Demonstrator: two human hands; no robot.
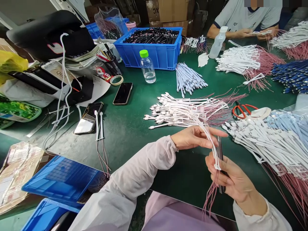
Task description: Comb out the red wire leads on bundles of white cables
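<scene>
Figure legend: seated bench work viewed from the head, looking forward and down onto a green-topped workbench [130, 150]. The left hand [194, 137], reaching in from the near left in a pale pink sleeve [134, 173], is held with the fingers extended and close together, and a small bundle of white cables [209, 138] is gripped near the fingertips. The right hand [232, 181], raised from the near right, is curled, with the thumb and fingers closed around the lower end of the bundle and a slender dark strip [220, 162], the kind of which cannot be told. Pink-red wires [210, 195] hang from the bundle below the right hand. The bundle is held in the air above the near part of the bench, between the two hands. A heap of white cables with pink-red wires [187, 110] is placed just beyond the hands, and a larger heap [271, 147] lies at right beside orange-handled scissors [244, 110]. A blue plastic crate of black cables [148, 48] stands at the far side, near a green-capped water bottle [146, 65]. Two smartphones [122, 93] are laid at left. The letters "XC" can be read on a cardboard carton [154, 10]. Cables are handled at far right by a co-worker's hands [247, 33].
</scene>
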